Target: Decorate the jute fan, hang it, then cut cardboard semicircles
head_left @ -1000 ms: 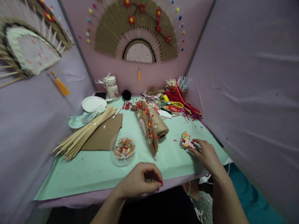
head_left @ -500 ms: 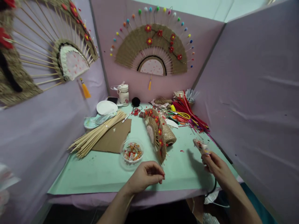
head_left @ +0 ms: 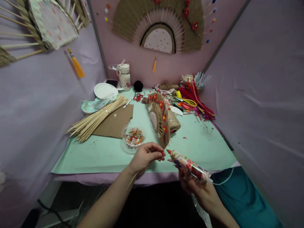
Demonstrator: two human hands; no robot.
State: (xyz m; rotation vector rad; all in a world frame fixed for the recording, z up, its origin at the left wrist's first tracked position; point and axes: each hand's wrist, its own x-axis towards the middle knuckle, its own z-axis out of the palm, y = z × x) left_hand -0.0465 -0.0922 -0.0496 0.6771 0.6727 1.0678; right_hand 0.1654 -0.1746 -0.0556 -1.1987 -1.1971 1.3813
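Glue gun (head_left: 191,167) aimed at a pinched red piece (head_left: 162,152)

The left hand (head_left: 146,155) presses thumb and forefinger together on the red piece, which is so small that the fingertips hide most of it. A grip at the very tips probably suits its size and leaves a little of it exposed. The other fingers curl in, seemingly to stay out of the way.

The right hand (head_left: 198,188) wraps the glue gun from below. The gun's body hides part of that grip, so I cannot tell whether a finger presses the trigger. The orange nozzle (head_left: 168,151) points up and left, near the left fingertips yet apart from them, an angle that lets tip and piece face each other. A pale cord (head_left: 224,181) trails from the back of the gun, off to the right, clear of both hands.

Just beyond the hands, a small flowered fan (head_left: 165,134) stands tilted beside a twine roll (head_left: 174,123); the roll seems to serve as a prop, though their contact is hidden. To its left, near the left hand, sits a clear tub (head_left: 124,145) of beads (head_left: 135,136), perhaps there for easy reach.

Farther out, bulkier supplies keep to the sides: a bundle of sticks (head_left: 98,119) lying across cardboard (head_left: 116,126) on the left, red stems (head_left: 196,98) and yellow-handled scissors (head_left: 190,102) at the back right.
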